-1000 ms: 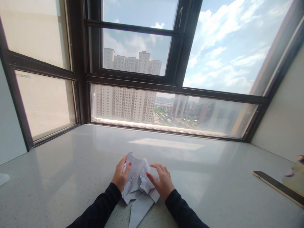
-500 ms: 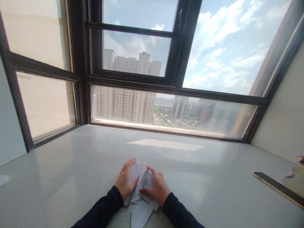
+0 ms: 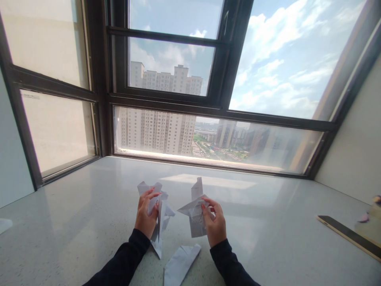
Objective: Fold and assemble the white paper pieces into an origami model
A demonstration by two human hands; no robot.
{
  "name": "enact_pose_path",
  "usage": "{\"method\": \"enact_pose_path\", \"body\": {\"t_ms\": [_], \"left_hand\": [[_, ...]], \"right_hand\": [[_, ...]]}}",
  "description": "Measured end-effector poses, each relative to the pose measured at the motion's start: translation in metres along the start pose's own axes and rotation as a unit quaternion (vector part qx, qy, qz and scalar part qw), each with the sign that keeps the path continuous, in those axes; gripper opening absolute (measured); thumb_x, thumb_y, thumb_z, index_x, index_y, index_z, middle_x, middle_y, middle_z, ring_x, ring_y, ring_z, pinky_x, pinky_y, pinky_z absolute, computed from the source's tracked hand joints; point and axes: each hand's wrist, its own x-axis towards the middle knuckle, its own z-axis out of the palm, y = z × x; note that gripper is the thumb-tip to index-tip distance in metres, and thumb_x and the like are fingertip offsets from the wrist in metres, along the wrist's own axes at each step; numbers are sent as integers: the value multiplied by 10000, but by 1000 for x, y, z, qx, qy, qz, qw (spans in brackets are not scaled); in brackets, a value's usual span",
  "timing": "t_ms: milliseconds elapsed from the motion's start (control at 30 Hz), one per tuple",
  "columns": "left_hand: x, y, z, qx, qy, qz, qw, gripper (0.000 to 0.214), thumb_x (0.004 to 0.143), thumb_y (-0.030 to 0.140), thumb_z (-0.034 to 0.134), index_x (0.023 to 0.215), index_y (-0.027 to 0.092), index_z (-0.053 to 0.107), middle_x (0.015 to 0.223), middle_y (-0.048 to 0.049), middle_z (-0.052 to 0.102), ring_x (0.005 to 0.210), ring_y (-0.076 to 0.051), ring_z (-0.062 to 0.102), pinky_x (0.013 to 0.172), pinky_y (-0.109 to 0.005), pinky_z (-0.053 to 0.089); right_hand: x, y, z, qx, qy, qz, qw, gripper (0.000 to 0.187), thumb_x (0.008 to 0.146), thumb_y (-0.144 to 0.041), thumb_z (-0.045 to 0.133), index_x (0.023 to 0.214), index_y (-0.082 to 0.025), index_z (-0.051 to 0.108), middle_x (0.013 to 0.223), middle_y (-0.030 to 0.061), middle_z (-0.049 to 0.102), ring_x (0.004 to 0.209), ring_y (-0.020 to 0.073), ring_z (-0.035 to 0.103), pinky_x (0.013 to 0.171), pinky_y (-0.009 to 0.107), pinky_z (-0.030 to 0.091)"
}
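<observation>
My left hand [image 3: 148,212] is closed on several pieces of folded white paper [image 3: 162,214], pinched between thumb and fingers and raised off the counter. In my right hand [image 3: 214,222] is a folded paper pinwheel shape [image 3: 195,210] with pointed and square-ended arms, gripped at its right side. A gap separates the two hands. On the counter below them lies another folded paper piece [image 3: 181,266], cut off by the bottom edge. A small paper point [image 3: 157,248] shows under my left hand; whether it touches the counter I cannot tell.
The speckled white counter [image 3: 89,222] runs up to a dark-framed window [image 3: 166,101]. A dark flat device with a pale edge [image 3: 348,236] lies at the right, near a partly blurred figurine [image 3: 370,218]. A white object [image 3: 4,225] sits at the left edge.
Both hands have lifted and moved apart, each taking part of the bunched paper with it. The folded piece at the bottom has stayed put and is now more exposed.
</observation>
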Motion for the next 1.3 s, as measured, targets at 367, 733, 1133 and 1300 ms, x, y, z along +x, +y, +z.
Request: {"method": "enact_pose_path", "body": {"t_ms": [367, 733, 1133, 1300], "left_hand": [[-5, 15, 1, 82, -23, 32, 996, 306, 701, 274, 482, 997, 198, 460, 1158, -89, 383, 1089, -247, 344, 904, -411, 271], [-5, 9, -2, 52, -50, 22, 997, 492, 697, 64, 271, 1142, 227, 403, 1249, -10, 384, 1128, -181, 341, 887, -336, 299], [-7, 22, -3, 47, -104, 93, 989, 423, 657, 92, 348, 1031, 203, 511, 1194, -39, 458, 1096, -199, 388, 934, -386, 272], [-10, 34, -9, 50, -180, 109, 976, 404, 591, 90, 343, 859, 260, 593, 1026, 20, 592, 1027, -180, 466, 994, -445, 49]], "right_hand": [[-4, -7, 2, 48, -60, 5, 997, 226, 728, -292, 481, 926, -193, 523, 847, 41, 438, 619, 117, 461, 512, 247, 463], [-3, -13, -1, 55, -65, -37, 996, 223, 792, -257, 371, 952, -179, 506, 938, 88, 459, 761, 156, 498, 594, 274, 482], [-9, -18, 6, 122, -132, -73, 981, 261, 765, -278, 409, 1005, -191, 465, 1037, 108, 490, 952, 194, 497, 689, 289, 490], [-15, -33, 0, 102, -218, -97, 966, 292, 820, -264, 303, 1097, -199, 371, 1025, 88, 541, 945, 170, 518, 771, 295, 449]]}}
